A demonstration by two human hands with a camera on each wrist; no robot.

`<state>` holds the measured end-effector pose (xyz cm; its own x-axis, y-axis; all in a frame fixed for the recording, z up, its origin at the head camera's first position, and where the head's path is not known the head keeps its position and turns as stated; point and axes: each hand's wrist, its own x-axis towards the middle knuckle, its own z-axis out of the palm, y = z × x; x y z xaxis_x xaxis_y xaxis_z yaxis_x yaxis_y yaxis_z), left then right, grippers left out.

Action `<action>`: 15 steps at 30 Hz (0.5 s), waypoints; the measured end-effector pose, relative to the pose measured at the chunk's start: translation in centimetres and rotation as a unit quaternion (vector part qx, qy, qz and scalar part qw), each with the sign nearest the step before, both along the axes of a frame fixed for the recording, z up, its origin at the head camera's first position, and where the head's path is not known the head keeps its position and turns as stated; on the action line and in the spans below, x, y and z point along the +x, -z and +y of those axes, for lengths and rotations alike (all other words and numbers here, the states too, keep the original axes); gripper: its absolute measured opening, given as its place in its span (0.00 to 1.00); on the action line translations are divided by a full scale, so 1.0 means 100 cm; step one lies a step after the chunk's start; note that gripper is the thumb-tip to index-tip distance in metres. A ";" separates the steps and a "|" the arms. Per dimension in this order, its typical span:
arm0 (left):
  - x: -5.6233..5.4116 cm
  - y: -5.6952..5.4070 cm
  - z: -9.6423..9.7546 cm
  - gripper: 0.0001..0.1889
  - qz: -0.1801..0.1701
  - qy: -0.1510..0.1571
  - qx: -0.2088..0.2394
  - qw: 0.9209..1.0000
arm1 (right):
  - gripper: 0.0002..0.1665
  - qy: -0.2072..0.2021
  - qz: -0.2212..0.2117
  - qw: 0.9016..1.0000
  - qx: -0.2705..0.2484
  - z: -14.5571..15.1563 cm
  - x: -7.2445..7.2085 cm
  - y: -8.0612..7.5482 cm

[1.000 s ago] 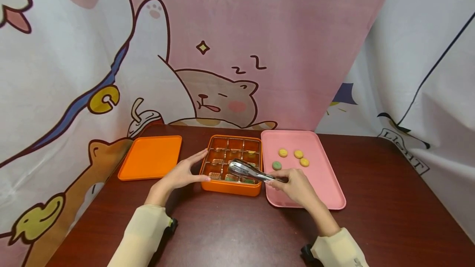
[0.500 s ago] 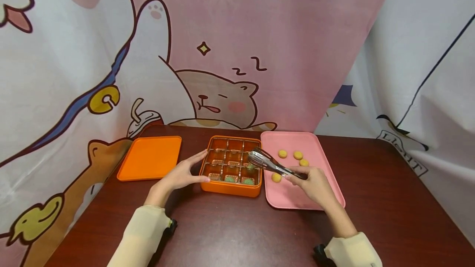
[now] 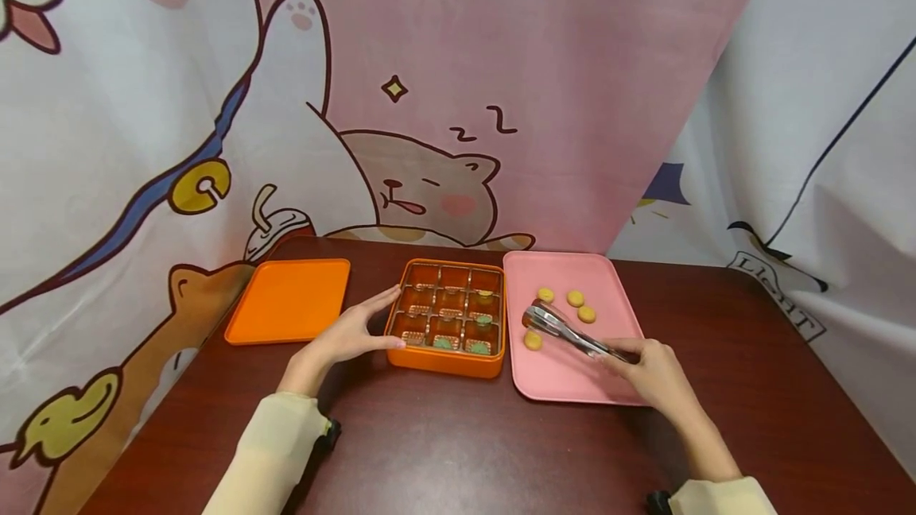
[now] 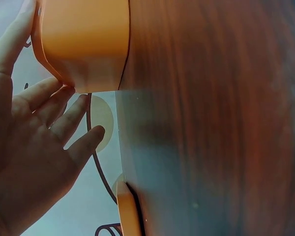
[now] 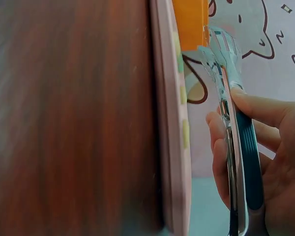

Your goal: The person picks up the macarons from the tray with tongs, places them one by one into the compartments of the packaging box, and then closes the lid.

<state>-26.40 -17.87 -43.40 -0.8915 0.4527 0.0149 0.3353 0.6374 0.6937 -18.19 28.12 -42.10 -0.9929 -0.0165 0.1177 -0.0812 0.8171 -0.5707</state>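
Note:
My right hand (image 3: 654, 376) grips metal tongs (image 3: 567, 331) with dark handles, thumb on one arm and fingers round the other in the right wrist view. The tong ends are over the left part of the pink tray (image 3: 615, 376), overlapping the spot of a green cookie (image 5: 180, 63) that shows in the right wrist view. Round yellow cookies (image 3: 576, 298) lie nearby on the tray. My left hand (image 3: 347, 336), fingers spread, touches the left side of the orange box (image 3: 444, 362). Inside the box, a clear divided liner holds green cookies (image 3: 478, 347) and a yellow one (image 3: 485, 294).
A flat orange lid or tray (image 3: 289, 300) lies to the left of the box on the dark wooden table (image 3: 458, 443). The pink tray stands right beside the box. A cartoon-print curtain (image 3: 572, 102) hangs along the back and sides.
My right hand has carried the tongs rightward from above the box to over the pink tray, uncovering the box compartments. My left hand has stayed at the box.

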 end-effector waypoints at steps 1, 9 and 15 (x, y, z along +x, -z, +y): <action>0.000 0.000 0.000 0.49 0.000 -0.001 0.001 1.000 | 0.21 0.000 -0.004 1.000 0.003 0.003 0.001 0.001; -0.001 -0.001 -0.001 0.49 0.007 0.002 -0.008 1.000 | 0.18 -0.011 -0.016 1.000 0.022 0.015 0.004 0.008; 0.000 -0.002 0.000 0.50 0.003 -0.002 -0.006 1.000 | 0.17 -0.024 -0.028 0.999 0.026 0.015 0.004 0.010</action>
